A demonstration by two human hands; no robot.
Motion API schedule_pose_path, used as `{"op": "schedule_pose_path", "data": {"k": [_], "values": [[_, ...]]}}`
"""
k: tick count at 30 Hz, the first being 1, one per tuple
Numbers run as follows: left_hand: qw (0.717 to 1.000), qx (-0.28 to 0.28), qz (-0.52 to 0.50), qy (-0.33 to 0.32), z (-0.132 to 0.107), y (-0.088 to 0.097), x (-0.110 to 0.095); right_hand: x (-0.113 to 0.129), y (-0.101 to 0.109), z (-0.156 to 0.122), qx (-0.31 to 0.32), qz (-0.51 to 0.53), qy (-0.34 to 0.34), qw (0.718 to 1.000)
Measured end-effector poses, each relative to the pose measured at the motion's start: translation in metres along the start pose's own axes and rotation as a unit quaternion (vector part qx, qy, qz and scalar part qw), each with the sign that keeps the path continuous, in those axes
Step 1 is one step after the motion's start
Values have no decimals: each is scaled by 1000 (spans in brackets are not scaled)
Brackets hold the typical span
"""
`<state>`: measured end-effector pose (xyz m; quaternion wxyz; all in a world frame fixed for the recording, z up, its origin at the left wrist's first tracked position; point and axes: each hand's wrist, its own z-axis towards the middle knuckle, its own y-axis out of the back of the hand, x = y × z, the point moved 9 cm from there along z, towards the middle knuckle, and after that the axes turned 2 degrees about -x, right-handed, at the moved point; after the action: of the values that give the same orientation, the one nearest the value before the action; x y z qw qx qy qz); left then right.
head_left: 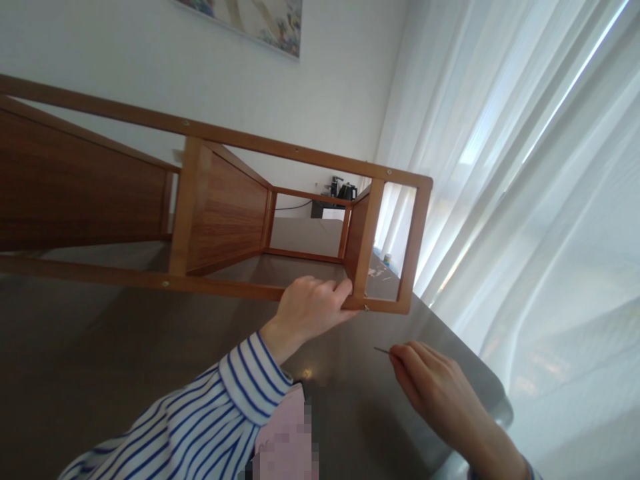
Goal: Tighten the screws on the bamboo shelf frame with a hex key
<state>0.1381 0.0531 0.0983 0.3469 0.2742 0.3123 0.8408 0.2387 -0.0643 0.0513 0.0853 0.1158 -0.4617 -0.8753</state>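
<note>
A brown wooden shelf unit lies on its side on the dark table, its open frame facing me and its shelf panels running away from me. My left hand is wrapped around the lower rail near the right end. A screw sticks out of that rail, just right of my left fingers. To the right and nearer to me, my right hand pinches a thin dark metal rod, which looks like a hex key. Its tip points left and is apart from the frame. My right fingers hide the rest of it.
The dark tabletop spreads under the frame, with its rounded corner at right. Small loose pieces lie beyond the frame. White curtains hang along the right. A black kettle stands far behind, and a picture hangs on the wall.
</note>
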Motion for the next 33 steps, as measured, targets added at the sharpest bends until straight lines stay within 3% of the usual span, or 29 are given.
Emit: {"op": "schedule_pose_path", "data": {"k": [4, 7, 12, 33], "values": [[1000, -1, -2, 1, 0, 0, 0, 17, 38, 7, -122, -14, 30, 992], [1000, 1, -4, 3, 0, -1, 0, 30, 51, 13, -154, -43, 49, 986], [1000, 3, -8, 1, 0, -1, 0, 40, 51, 23, -147, -62, 65, 985], [1000, 6, 1, 2, 1, 1, 0, 40, 48, 33, -139, -87, 81, 983]]}}
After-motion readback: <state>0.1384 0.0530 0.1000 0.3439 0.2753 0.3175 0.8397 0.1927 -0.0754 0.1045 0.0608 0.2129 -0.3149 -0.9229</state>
